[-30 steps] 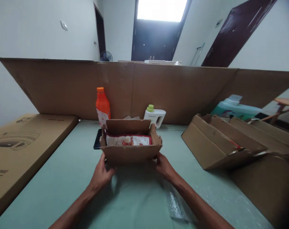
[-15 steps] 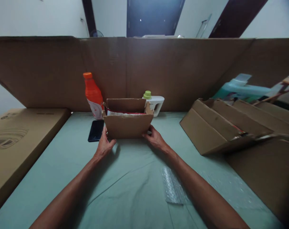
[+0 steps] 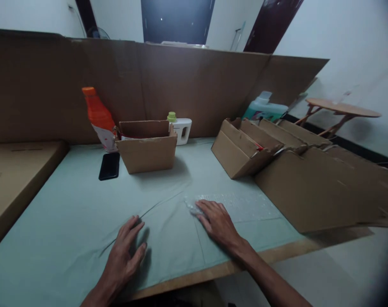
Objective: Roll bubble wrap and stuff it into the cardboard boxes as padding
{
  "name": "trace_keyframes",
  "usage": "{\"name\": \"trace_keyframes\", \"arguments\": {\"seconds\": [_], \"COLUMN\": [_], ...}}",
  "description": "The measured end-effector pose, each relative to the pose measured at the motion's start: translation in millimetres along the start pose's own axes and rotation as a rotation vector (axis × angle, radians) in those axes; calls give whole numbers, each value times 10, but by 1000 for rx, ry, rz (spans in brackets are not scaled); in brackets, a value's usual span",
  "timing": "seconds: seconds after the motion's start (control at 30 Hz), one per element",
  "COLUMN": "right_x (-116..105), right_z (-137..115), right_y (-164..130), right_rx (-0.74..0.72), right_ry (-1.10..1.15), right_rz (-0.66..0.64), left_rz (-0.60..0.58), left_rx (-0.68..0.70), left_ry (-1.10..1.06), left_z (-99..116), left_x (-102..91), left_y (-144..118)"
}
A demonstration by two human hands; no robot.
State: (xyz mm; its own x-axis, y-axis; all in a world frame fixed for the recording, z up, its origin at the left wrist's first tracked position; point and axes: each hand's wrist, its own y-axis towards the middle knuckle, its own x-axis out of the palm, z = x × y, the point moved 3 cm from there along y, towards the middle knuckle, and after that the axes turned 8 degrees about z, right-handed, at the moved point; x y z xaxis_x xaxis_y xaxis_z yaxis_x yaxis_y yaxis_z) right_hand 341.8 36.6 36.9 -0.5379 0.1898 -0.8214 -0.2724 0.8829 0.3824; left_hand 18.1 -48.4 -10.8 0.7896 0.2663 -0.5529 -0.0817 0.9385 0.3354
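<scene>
My right hand (image 3: 217, 222) is closed on the crumpled left end of a sheet of clear bubble wrap (image 3: 245, 207), which lies spread on the pale green cloth (image 3: 162, 230). Part of the wrap is hidden beneath my fingers. Over the cloth at lower left, my left hand (image 3: 126, 251) is open, its thumb apart from its fingers and nothing in it. Farther back stands a small open cardboard box (image 3: 147, 155), both hands away from it. Something red and white shows just inside its rim.
Left of the small box are an orange bottle (image 3: 99, 115) and a black phone (image 3: 109, 166). A white jug (image 3: 183, 130) with a green cap stands behind it. Cardboard boxes (image 3: 235, 153) and a teal bottle (image 3: 267, 110) occupy the right. A flat carton (image 3: 24, 170) lies left.
Both hands have let go of the small cardboard box and come back toward me. My right hand has taken hold of the bubble wrap. The view has turned to the right.
</scene>
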Motion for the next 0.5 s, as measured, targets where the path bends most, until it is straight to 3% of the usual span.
{"name": "trace_keyframes", "arguments": {"seconds": [0.13, 0.23, 0.3, 0.37, 0.5], "right_x": [131, 205, 225, 206, 194], "right_z": [-304, -708, -919, -974, -814], "right_y": [222, 271, 233, 195, 182], "right_rx": [-6, -91, -138, -134, -123], "right_ry": [51, 239, 411, 490, 335], "right_rz": [96, 1, -116, -162, -115], "left_rz": [-134, -158, -95, -33, 14], "left_rx": [-398, -622, -635, -601, -527], "left_ry": [-433, -655, -551, -384, -153], "left_z": [319, 413, 349, 229, 36], "left_x": [115, 227, 231, 171, -63], "left_y": [155, 347, 489, 603, 712]}}
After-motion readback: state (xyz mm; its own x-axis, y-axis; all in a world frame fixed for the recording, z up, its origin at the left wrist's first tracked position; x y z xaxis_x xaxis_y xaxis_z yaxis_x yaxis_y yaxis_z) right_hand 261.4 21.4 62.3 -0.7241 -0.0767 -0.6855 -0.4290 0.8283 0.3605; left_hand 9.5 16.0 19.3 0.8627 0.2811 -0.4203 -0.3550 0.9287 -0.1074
